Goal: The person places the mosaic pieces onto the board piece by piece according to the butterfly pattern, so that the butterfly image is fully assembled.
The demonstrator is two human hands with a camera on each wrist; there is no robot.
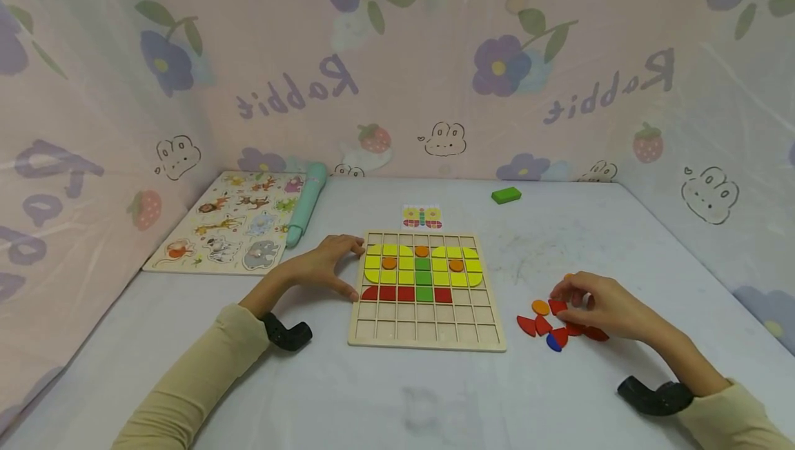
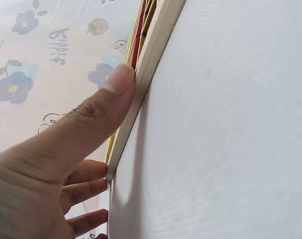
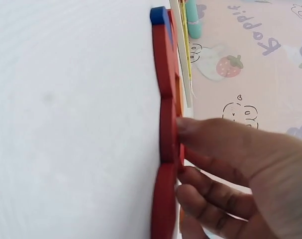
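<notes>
The wooden grid board [image 1: 428, 347] lies flat on the table, holding yellow, orange, green and red pieces in a butterfly-like pattern. My left hand [image 1: 317, 267] rests at its left edge, thumb and fingers spread; in the left wrist view the thumb [image 2: 118, 82] touches the board's side. Right of the board, my right hand [image 1: 605, 301] is over a loose group of pieces, its thumb and forefinger pinching a red piece [image 1: 557, 307]. Around it lie more red pieces [image 1: 526, 326], an orange disc [image 1: 540, 307] and a blue piece [image 1: 553, 344] partly under a red one.
A small card [image 1: 421, 218] with a butterfly picture lies just behind the board. At the back left, an animal puzzle board [image 1: 205, 229] has a mint-green stick-like object [image 1: 306, 205] along its right side. A green block [image 1: 506, 195] sits at the back right.
</notes>
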